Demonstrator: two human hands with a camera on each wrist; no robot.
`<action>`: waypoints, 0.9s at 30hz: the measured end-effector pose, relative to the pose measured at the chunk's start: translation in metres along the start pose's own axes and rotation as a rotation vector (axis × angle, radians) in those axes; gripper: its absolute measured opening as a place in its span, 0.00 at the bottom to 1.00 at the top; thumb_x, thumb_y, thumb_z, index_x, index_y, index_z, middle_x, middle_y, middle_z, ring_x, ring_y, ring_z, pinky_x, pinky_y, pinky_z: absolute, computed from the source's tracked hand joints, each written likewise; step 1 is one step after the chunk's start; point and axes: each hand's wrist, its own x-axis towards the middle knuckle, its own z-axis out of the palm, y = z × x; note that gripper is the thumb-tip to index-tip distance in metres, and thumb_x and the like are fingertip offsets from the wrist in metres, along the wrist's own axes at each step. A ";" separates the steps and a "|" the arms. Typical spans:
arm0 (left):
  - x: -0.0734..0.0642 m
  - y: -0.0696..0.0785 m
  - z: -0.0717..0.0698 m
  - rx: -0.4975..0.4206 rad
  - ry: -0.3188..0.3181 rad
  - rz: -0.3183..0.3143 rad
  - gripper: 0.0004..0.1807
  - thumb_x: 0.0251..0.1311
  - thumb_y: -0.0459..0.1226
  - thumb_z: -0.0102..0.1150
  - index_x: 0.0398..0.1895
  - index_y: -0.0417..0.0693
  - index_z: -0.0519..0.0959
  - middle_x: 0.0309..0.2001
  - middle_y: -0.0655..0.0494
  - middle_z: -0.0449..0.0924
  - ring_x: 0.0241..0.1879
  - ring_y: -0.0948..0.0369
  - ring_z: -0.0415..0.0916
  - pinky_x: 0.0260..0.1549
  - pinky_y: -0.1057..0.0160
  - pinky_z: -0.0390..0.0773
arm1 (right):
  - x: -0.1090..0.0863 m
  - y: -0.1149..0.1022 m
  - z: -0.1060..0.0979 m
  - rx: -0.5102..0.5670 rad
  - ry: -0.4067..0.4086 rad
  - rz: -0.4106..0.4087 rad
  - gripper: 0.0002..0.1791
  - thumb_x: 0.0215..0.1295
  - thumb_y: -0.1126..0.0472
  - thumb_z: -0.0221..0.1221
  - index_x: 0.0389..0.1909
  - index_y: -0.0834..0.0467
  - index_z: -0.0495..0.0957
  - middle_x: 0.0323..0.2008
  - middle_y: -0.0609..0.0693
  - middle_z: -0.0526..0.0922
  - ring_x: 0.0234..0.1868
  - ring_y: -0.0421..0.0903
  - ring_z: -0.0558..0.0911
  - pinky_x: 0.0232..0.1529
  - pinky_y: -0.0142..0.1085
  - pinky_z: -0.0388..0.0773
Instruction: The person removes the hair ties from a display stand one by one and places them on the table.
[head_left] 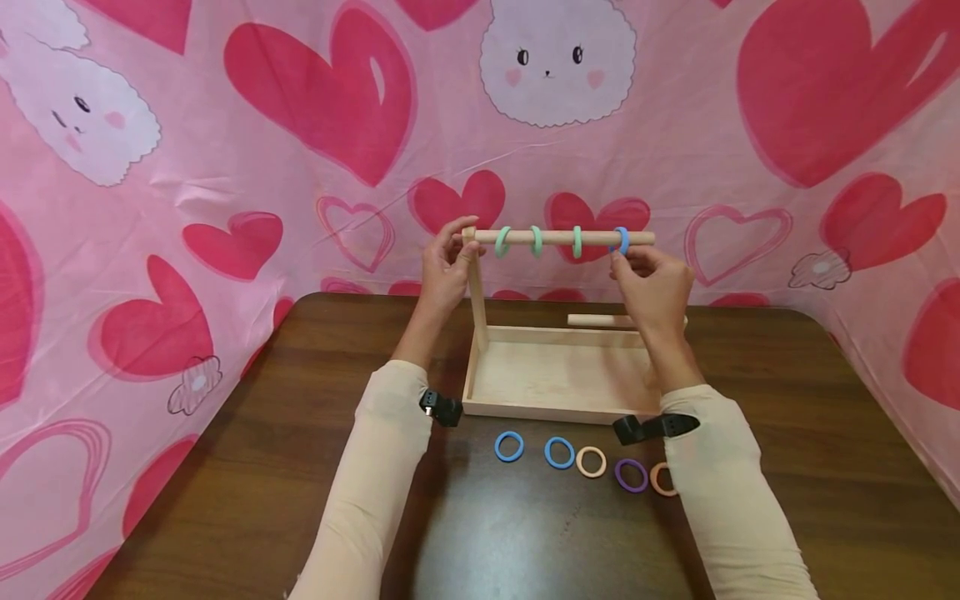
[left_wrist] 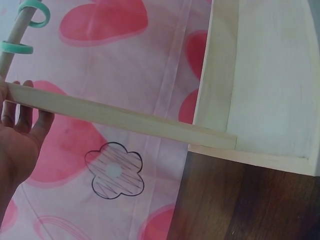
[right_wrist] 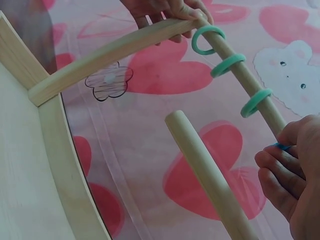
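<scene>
A wooden rod (head_left: 558, 237) runs level from the top of an upright wooden post (head_left: 477, 300). Three mint-green rings (head_left: 577, 242) hang spaced along it. My left hand (head_left: 446, 271) grips the top of the post where the rod meets it, thumb in front in the head view. Near the rod's free end, my right hand (head_left: 654, 287) pinches a blue ring (head_left: 622, 240) that sits around the rod. Fingers cover most of that ring in the right wrist view. The post rises from the left end of a shallow wooden tray (head_left: 562, 410).
A second, lower rod (head_left: 600, 320) shows behind the tray, partly hidden by my right hand. On the brown table (head_left: 337, 467), before the tray, lie two blue rings (head_left: 509, 447), a cream ring (head_left: 591, 462), a purple ring (head_left: 632, 476) and an orange ring (head_left: 662, 480) partly under my right sleeve.
</scene>
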 end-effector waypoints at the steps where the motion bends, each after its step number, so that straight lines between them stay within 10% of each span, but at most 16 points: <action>1: 0.000 0.000 0.000 0.000 -0.001 0.000 0.20 0.66 0.26 0.58 0.60 0.31 0.75 0.42 0.22 0.77 0.33 0.68 0.84 0.42 0.70 0.80 | 0.000 0.000 -0.001 -0.001 -0.001 0.008 0.11 0.64 0.63 0.66 0.38 0.69 0.88 0.18 0.19 0.77 0.21 0.19 0.78 0.27 0.16 0.74; 16: 0.000 0.001 0.003 0.025 0.008 0.023 0.15 0.67 0.26 0.57 0.56 0.29 0.76 0.38 0.26 0.78 0.33 0.69 0.83 0.41 0.71 0.80 | 0.007 0.004 -0.017 0.018 0.017 0.100 0.14 0.64 0.61 0.66 0.40 0.71 0.87 0.16 0.22 0.78 0.21 0.21 0.80 0.27 0.16 0.74; 23: -0.001 -0.001 0.002 0.027 0.008 0.027 0.15 0.67 0.25 0.57 0.55 0.29 0.76 0.38 0.28 0.79 0.36 0.51 0.86 0.41 0.71 0.79 | 0.008 0.005 -0.020 0.015 0.027 0.075 0.15 0.65 0.59 0.66 0.38 0.71 0.87 0.17 0.22 0.79 0.20 0.21 0.80 0.27 0.16 0.74; 27: 0.000 0.000 0.002 0.030 0.003 0.024 0.15 0.67 0.25 0.57 0.55 0.29 0.76 0.40 0.24 0.78 0.34 0.63 0.85 0.41 0.71 0.79 | 0.009 0.006 -0.023 0.020 0.034 0.072 0.15 0.65 0.60 0.65 0.38 0.71 0.86 0.17 0.21 0.79 0.20 0.20 0.80 0.27 0.16 0.74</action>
